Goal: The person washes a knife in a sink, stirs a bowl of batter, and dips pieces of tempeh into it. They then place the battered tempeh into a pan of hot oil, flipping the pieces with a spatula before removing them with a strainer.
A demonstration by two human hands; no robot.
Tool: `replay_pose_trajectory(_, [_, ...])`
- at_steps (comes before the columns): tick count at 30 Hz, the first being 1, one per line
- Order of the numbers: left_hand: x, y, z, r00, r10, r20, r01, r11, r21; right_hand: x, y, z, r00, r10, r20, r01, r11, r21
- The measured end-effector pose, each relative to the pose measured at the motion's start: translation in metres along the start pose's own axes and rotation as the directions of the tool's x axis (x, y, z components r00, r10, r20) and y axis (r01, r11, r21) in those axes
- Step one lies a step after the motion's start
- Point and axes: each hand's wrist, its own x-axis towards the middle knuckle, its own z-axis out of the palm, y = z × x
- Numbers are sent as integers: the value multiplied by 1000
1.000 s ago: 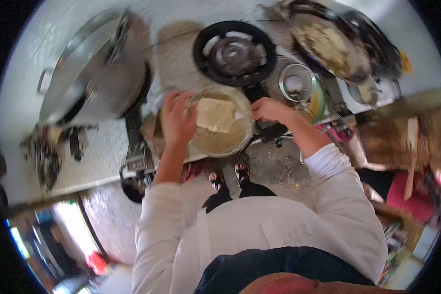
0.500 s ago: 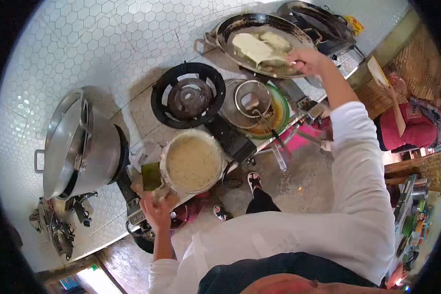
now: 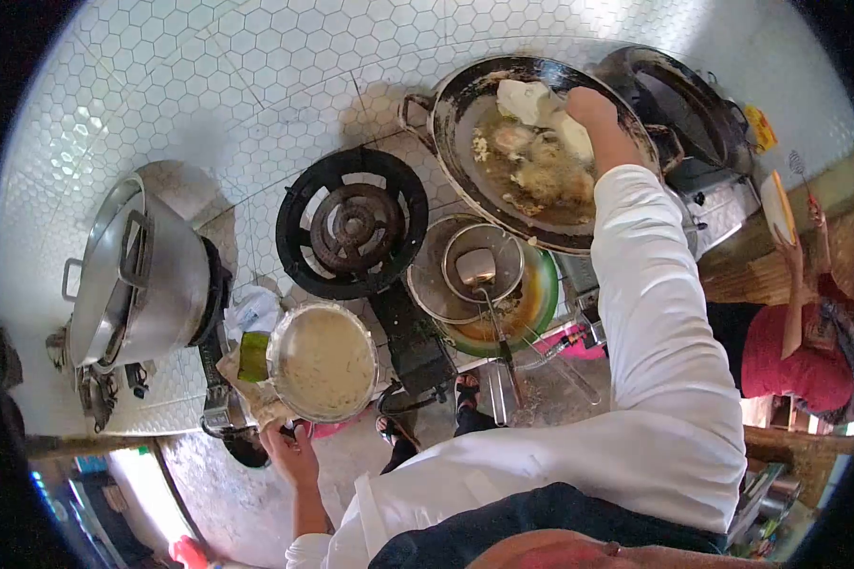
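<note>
My right hand [image 3: 593,112] is closed over the right side of a large wok [image 3: 451,142]; what it holds, if anything, is hidden. Pale pieces of food [image 3: 529,100] lie in the oil beside it, with browner frying pieces [image 3: 552,175] below. My left hand [image 3: 292,453] is at the near left of a pot of pale batter [image 3: 327,365], close to some brownish wrapping [image 3: 261,403]; its grip is unclear. A green leaf piece [image 3: 253,356] lies left of the pot.
An unused burner [image 3: 353,226] stands left of the wok. Strainers [image 3: 484,266] rest over a green-rimmed basin [image 3: 544,289]. Large metal pots [image 3: 166,284] stand at left, a second dark pan [image 3: 683,104] at upper right. Another person in red [image 3: 792,356] holds a tray [image 3: 779,209] at right.
My right hand has moved farther over the wok, and browner pieces now show in the oil. The view has shifted. The other person's second hand now shows.
</note>
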Motion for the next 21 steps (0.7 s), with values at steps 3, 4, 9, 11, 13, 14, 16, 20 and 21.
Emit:
replay_pose_trajectory(3, [-3, 11, 4, 1000, 13, 3, -13, 999, -51, -19, -20, -9, 983, -134, -125, 117, 984, -133])
replay_pose_trajectory(4, [-3, 14, 5, 1000, 2, 2, -2, 999, -46, -19, -22, -11, 982, -144, -119, 128, 983, -134])
replay_pose_trajectory(9, [-6, 23, 10, 1000, -19, -20, 18, 999, -42, 20, -5, 4, 964, -68, -257, 80, 996, 38])
replay_pose_trajectory(11, [-5, 25, 8, 1000, -3, -20, 2, 998, -70, 39, 13, 11, 895, -251, -370, 266, 964, -13])
replay_pose_trajectory(13, [-1, 20, 10, 999, -3, -32, 0, 995, -95, 0, 4, -19, 953, -234, -192, 292, 878, 378])
replay_pose_trajectory(14, [-3, 12, 10, 999, -3, -50, -3, 993, -117, -48, -17, -44, 978, -143, 152, -34, 608, 793])
replay_pose_trajectory(16, [-5, -7, 13, 1000, -19, -6, 18, 995, -99, -124, -51, -64, 978, -183, 97, 4, 488, 873])
replay_pose_trajectory(20, [2, -29, 8, 993, 89, -81, -102, 982, -161, -237, -108, -59, 856, -423, 295, -57, 492, 869])
replay_pose_trajectory(21, [3, -32, 6, 995, 69, -74, -83, 976, -201, -258, -124, -47, 830, -446, 336, -69, 515, 854])
